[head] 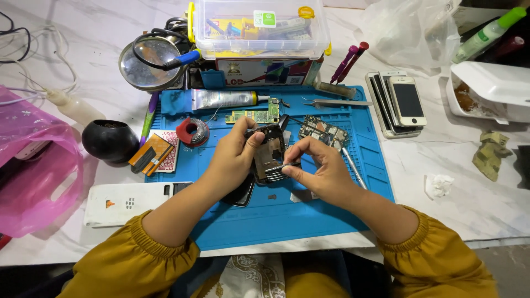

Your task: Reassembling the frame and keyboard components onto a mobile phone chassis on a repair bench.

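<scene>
Clear plastic box [259, 27] top centre – green, yellow labels

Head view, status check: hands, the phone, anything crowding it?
Left hand grips opened phone body upright over blue mat. Right hand pinches tweezers at its lower edge. Circuit boards lie close behind.

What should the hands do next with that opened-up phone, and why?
Probably lift the small silvery part gently away. The right hand already pinches it at the lower edge of the opened phone, which the left hand holds steady above the blue mat.
</scene>
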